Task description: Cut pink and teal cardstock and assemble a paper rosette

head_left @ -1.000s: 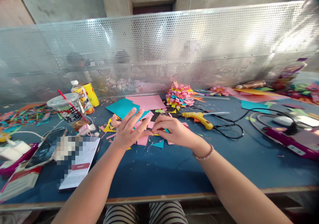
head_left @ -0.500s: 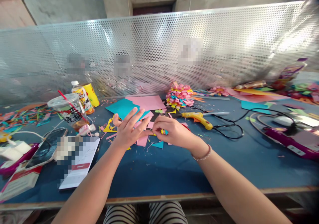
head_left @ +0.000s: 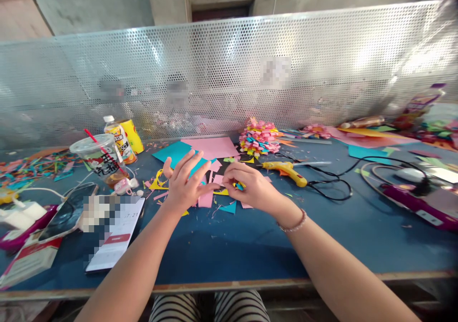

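Note:
My left hand is held above the table with its fingers spread, and its thumb reaches toward my right fingertips. Close beside it, my right hand is closed in a pinch; whatever lies between the fingers is too small or hidden to make out. Beneath and around the hands are pink paper pieces, a teal paper scrap and yellow scraps. Behind my left hand lies a teal paper sheet, partly covered by a pink sheet. A pink, yellow and blue paper-strip ball stands beyond my right hand.
A yellow glue gun with a black cord lies to the right, near a purple power strip. At left are a lidded drink cup, a bottle, a phone and a lit tablet. A perforated metal screen borders the back.
The right hand's fingers have shifted slightly while staying pinched beside the left thumb. The left hand remains spread in nearly the same place. The whole view has moved a little.

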### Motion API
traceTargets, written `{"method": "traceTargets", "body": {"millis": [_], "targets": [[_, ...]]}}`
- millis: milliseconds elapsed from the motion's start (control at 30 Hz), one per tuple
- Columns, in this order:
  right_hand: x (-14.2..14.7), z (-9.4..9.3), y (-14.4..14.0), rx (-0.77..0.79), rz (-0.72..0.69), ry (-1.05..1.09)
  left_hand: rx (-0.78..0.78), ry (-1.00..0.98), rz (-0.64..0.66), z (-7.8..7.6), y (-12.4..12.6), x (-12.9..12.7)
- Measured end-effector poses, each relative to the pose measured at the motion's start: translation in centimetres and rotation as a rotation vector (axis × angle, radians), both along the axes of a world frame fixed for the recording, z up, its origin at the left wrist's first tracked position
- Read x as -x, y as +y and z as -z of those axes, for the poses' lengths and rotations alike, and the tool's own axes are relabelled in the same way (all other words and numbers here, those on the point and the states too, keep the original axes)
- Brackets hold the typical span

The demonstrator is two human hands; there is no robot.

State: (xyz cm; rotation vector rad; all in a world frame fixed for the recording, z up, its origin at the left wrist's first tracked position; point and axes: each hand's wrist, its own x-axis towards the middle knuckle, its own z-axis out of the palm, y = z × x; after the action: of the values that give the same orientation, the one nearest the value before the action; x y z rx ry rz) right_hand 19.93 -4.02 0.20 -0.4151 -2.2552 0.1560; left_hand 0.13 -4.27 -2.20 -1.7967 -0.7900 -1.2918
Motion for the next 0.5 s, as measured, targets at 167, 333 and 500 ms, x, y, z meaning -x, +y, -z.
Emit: {"method": "traceTargets", "body": {"millis": [167,333,500], "targets": [[0.3,0.4,0.1,0.028,0.019,0.064,0.446,-0.197,0.251,-0.6,-0.2,-0.4],[0.9,0.4,-0.2,0.084,0.033,0.137,1.204,-0.481,0.733,0.1,0.5,-1.0],[1.6,0.7,-0.7,0.166,0.049,0.189,1.569,-0.598,1.2,1.3,0.7,-1.7]]}}
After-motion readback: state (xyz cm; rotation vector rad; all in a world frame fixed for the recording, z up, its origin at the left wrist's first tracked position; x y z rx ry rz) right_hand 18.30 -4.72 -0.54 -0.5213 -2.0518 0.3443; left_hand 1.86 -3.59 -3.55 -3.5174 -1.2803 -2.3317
